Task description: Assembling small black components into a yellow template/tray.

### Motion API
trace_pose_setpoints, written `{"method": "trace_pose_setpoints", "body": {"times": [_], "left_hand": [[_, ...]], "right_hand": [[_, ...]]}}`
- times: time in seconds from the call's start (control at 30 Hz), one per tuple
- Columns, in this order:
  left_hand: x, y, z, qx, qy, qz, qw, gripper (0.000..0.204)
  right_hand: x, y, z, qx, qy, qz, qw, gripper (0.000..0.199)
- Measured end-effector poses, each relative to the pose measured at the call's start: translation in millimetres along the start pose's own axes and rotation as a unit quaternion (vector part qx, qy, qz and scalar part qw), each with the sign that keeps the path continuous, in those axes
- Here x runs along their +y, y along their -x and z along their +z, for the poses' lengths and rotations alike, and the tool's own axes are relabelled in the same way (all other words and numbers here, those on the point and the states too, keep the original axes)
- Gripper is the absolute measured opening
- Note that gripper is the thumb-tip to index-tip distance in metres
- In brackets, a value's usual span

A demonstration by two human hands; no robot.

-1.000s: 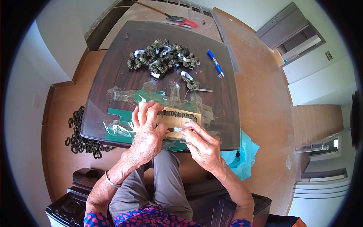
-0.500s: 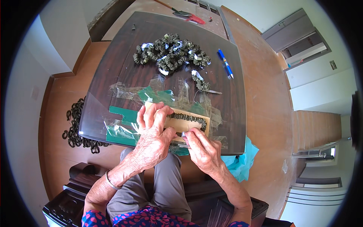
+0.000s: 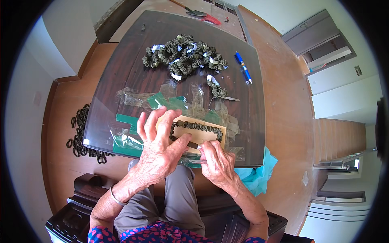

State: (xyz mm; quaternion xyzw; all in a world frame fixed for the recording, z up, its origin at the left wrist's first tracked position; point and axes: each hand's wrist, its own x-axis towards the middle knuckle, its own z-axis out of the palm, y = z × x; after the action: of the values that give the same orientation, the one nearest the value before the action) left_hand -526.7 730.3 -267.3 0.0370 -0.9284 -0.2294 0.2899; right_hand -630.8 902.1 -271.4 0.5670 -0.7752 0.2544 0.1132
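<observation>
A tan card (image 3: pixel 206 134) lies at the near edge of the dark glass table (image 3: pixel 133 60), with an olive ruffled band (image 3: pixel 198 126) stretched around it. My left hand (image 3: pixel 160 146) rests on the card's left part, fingers spread, thumb pressing the band's near end. My right hand (image 3: pixel 216 162) pinches the card's near edge, with a clear plastic sleeve (image 3: pixel 190 161) under its fingers. Green cards in clear bags (image 3: pixel 129 139) lie under and left of my left hand.
A heap of olive ruffled bands (image 3: pixel 182 54) sits at the table's far middle, one loose band (image 3: pixel 216 90) nearer. A blue pen (image 3: pixel 243 67) lies at the right, red-handled scissors (image 3: pixel 204 16) beyond the table. Dark bands (image 3: pixel 83 137) are piled on the floor left; a teal bag (image 3: pixel 257 176) right.
My head has shifted, so the table sits lower in view. My left thumb has come down onto the band's near end; my right hand has slid slightly right along the card's near edge.
</observation>
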Motion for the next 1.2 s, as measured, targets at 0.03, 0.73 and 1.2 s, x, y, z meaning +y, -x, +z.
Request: {"method": "trace_pose_setpoints", "body": {"times": [0.03, 0.73, 1.2], "left_hand": [[0.1, -0.6, -2.3, -0.001, -0.001, -0.001, 1.000, 0.034], [-4.5, -8.5, 9.3, -0.041, 0.082, 0.054, 0.994, 0.024], [-1.1, -16.8, -8.7, -0.080, 0.059, 0.031, 0.995, 0.030]], "right_hand": [[-1.6, 0.1, -0.3, 0.001, -0.008, 0.004, 1.000, 0.039], [-1.2, 4.7, -6.9, -0.035, -0.053, 0.042, 0.997, 0.040], [-1.0, 11.4, -3.4, 0.008, -0.067, 0.035, 0.997, 0.041]]}}
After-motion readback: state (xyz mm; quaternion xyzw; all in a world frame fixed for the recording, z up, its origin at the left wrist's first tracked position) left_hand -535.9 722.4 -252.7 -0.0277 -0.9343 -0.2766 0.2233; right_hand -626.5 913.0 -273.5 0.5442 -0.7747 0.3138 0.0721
